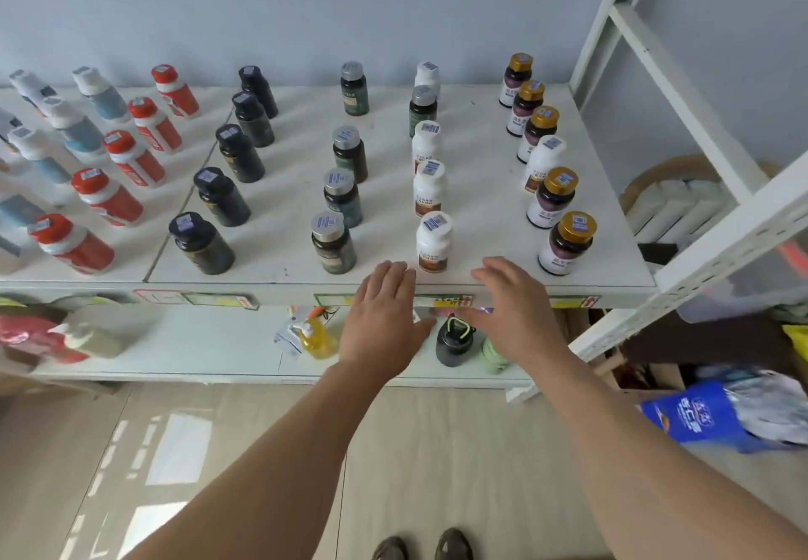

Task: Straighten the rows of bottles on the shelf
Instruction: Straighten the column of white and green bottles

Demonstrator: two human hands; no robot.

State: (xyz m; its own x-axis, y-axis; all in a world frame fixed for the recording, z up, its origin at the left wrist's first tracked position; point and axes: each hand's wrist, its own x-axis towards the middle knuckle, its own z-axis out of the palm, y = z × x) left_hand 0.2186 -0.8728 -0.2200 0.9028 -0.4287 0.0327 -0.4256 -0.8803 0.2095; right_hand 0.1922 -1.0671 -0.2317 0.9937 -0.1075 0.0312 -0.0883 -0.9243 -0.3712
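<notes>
Rows of bottles run front to back on the white shelf (481, 270). The nearest white bottle (433, 241) stands at the front edge, heading a row of white bottles with one dark silver-capped bottle (422, 108) among them. My left hand (382, 319) hovers just left of and below that front bottle, fingers apart, holding nothing. Just right of it, my right hand (511, 301) is open too. To the right stands a gold-capped row (566, 242) with one white bottle (542, 163) mixed in. Left are silver-capped dark bottles (333, 241), black bottles (201, 242) and red-capped bottles (72, 242).
A white metal frame post (699, 262) slants down at the right. The lower shelf (196, 340) holds a yellow bottle (317, 338), a dark flask (454, 343) and a green container (494, 354). A blue bag (699, 415) lies on the floor at right.
</notes>
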